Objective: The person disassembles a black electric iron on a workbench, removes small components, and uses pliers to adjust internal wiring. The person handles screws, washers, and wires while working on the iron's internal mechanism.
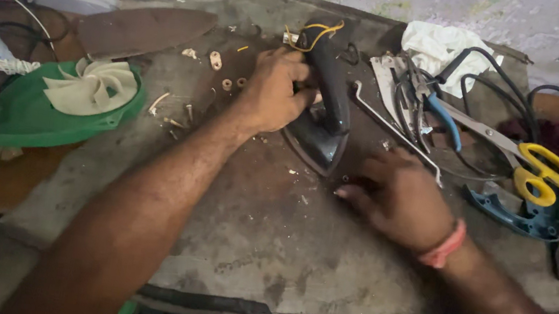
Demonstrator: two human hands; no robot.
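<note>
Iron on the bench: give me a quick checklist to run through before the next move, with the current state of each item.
1. Iron steadied: ok, the left hand grips its handle end.
2. Right hand free: ok, it lies palm down on the worktop beside the iron's tip, holding nothing that shows.
3. Loose yellow wires at the iron's rear kept apart from the fingers: cannot tell, they sit right by the left hand.
4. Small loose parts accounted for: cannot tell, several lie scattered left of the hand.
5. Tools within sight: ok, scissors and pliers lie to the right.
</note>
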